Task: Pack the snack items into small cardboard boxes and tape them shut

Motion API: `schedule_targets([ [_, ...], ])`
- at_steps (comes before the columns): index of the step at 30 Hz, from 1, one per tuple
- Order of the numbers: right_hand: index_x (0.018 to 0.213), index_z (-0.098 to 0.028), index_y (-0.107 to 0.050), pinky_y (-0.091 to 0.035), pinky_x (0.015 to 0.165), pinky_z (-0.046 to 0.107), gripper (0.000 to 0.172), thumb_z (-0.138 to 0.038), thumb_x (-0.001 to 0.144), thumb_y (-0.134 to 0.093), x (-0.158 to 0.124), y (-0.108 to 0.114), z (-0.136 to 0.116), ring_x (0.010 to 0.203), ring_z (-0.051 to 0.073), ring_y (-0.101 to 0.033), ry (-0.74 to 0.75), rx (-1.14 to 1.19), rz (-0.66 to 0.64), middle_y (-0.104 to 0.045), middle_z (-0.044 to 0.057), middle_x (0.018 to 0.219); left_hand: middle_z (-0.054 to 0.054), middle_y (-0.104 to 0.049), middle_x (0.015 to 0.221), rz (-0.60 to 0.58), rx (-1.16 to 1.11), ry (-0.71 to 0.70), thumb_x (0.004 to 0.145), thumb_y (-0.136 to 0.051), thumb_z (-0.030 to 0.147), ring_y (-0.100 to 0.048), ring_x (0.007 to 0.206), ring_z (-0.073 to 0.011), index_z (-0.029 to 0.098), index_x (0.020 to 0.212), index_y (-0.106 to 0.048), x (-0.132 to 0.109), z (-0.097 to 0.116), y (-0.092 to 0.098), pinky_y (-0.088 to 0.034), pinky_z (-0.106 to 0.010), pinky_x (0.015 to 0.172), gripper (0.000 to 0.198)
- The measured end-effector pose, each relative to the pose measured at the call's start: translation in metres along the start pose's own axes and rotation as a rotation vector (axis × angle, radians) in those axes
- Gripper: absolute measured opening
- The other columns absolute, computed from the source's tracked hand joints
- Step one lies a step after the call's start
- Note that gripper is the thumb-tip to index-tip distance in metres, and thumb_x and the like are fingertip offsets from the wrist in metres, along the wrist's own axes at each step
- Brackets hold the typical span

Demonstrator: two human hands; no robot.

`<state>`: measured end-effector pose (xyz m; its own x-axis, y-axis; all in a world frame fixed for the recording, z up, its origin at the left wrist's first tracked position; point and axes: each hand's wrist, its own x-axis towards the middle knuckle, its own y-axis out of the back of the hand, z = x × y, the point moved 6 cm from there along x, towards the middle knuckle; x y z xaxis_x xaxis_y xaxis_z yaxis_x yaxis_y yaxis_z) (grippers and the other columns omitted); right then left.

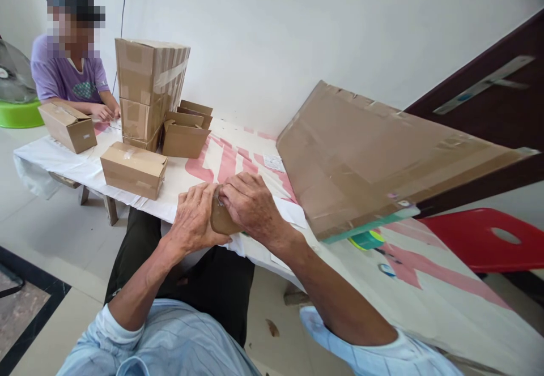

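Note:
My left hand (193,217) is wrapped around what looks like a roll of brown packing tape (223,220), held over the near edge of the table. My right hand (253,203) lies over the roll's right side, its fingers curled and their tips pinched at a shiny spot near the top. The two hands cover most of the roll. A closed cardboard box (134,171) stands left of my hands, and an open cardboard box (185,137) with raised flaps is behind it.
Taped cartons (147,81) are stacked at the back left. Another person (72,70) sits beyond a small box (68,125). A large cardboard sheet (374,161) leans at the right, near a green tape roll (366,240), a small blue-white ring (386,270) and a red stool (480,237).

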<state>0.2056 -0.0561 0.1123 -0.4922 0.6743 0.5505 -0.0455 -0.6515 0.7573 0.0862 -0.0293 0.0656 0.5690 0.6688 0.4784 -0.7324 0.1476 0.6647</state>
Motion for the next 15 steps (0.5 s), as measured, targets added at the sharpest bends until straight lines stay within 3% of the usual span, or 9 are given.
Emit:
schedule_targets([
  [11, 0.085, -0.022, -0.065, -0.042, 0.087, 0.042, 0.025, -0.012, 0.103, -0.051, -0.007, 0.002, 0.002, 0.091, 0.027, -0.055, -0.026, 0.207, 0.061, -0.067, 0.009, 0.091, -0.023, -0.055, 0.154, -0.001, -0.008, -0.002, 0.054, -0.099, 0.036, -0.051, 0.146, -0.0458, 0.021, 0.153, -0.040, 0.001, -0.003, -0.001, -0.040, -0.061, 0.117, 0.116],
  [15, 0.089, -0.025, -0.064, -0.051, 0.087, 0.044, 0.020, -0.020, 0.105, -0.052, -0.011, 0.020, 0.011, 0.093, 0.027, -0.062, -0.188, 0.498, 0.140, -0.068, 0.009, 0.094, -0.021, -0.055, 0.154, -0.006, -0.015, 0.008, 0.057, -0.098, 0.035, -0.052, 0.145, -0.0456, 0.023, 0.153, -0.042, 0.001, -0.003, 0.004, -0.041, -0.061, 0.116, 0.113],
])
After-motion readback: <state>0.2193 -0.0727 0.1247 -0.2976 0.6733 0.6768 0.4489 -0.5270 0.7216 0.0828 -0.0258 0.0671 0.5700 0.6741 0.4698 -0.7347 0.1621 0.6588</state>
